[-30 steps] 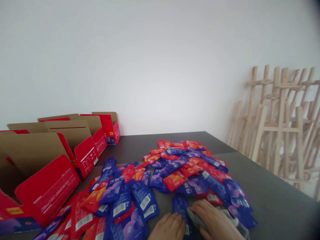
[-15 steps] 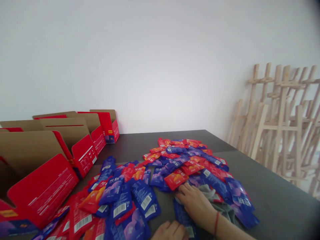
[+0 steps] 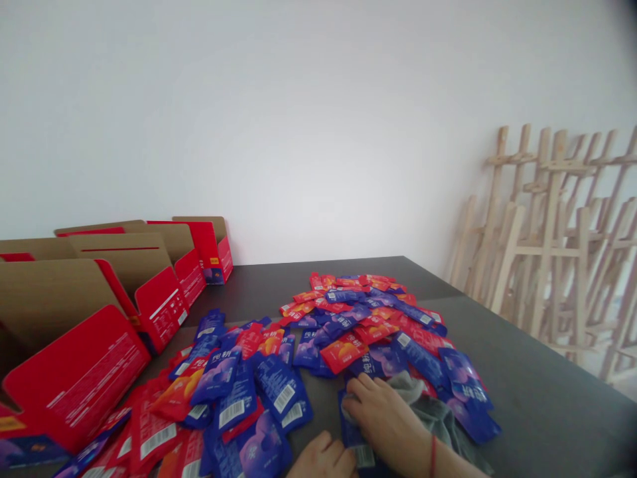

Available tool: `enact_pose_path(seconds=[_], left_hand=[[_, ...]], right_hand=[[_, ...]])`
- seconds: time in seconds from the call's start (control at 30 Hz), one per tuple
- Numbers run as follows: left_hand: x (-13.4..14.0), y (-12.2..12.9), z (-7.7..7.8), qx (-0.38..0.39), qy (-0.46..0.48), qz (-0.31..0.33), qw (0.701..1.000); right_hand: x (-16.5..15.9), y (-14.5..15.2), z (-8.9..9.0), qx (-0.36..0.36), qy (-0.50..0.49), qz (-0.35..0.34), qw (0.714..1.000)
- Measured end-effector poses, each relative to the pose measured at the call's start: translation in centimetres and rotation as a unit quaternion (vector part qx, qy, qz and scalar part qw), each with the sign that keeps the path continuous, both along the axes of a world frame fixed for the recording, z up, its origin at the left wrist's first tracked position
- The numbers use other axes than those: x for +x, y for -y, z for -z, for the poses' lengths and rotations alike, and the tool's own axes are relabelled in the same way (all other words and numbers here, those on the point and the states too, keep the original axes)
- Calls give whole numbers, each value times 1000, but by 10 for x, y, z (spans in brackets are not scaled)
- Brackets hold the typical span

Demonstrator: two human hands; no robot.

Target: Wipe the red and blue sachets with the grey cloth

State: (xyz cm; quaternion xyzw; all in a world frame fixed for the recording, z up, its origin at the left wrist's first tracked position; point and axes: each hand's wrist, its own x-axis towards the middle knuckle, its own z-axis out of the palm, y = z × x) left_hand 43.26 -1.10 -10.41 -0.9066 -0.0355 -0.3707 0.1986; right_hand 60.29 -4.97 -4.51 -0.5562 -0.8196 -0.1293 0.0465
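Note:
My right hand, a red cord at its wrist, is closed on a grey cloth and presses it onto a blue pouch lying on the table. The cloth trails out to the right under the hand and wrist. At the bottom edge of the picture my left hand has its fingers curled at the near left edge of the same pouch; the lower part of this hand is out of view. Loose blue pouches and red pouches are heaped to the left, and a second pile of pouches spreads just beyond my right hand.
Open red cardboard boxes with brown insides stand in rows along the left of the dark table. Wooden easels lean together beyond the table's right edge. A white wall rises behind the table.
My right hand and the cloth have shifted slightly over the blue pouch. The whole view has turned a little to the right, so everything sits further left.

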Motion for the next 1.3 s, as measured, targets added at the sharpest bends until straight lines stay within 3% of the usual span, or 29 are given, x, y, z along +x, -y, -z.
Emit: enact_pose_path(seconds=[0.07, 0.17, 0.33, 0.47, 0.57, 0.7, 0.83, 1.03, 1.17, 1.3], left_hand=[[-1, 1, 0, -8, -2, 0, 1000], [-3, 1, 8, -37, -46, -22, 998], [-8, -2, 19, -97, -171, -81, 977], [-9, -2, 15, -102, -223, -59, 968], [-10, 1, 6, -99, -247, -48, 963], [-11, 3, -6, -121, -267, -54, 955], [-13, 2, -10, -122, -269, -53, 954], [-11, -4, 0, -94, -241, -42, 965], [-11, -6, 8, -83, -226, -37, 970], [-13, -4, 8, -91, -215, -40, 972]], right_hand=[[-10, -16, -6, -8, 26, 15, 1000], [-19, -21, -3, 9, 69, -21, 997], [-8, 20, 20, 83, 38, -116, 989], [11, 46, 21, 83, -2, -124, 989], [16, 38, 7, 25, -22, -75, 997], [14, 5, -14, -59, -21, 57, 996], [14, -7, -15, -77, -14, 93, 993], [21, 30, 15, 27, -27, -7, 999], [25, 53, 32, 110, -40, -106, 987], [27, 58, 30, 82, -63, -137, 985]])
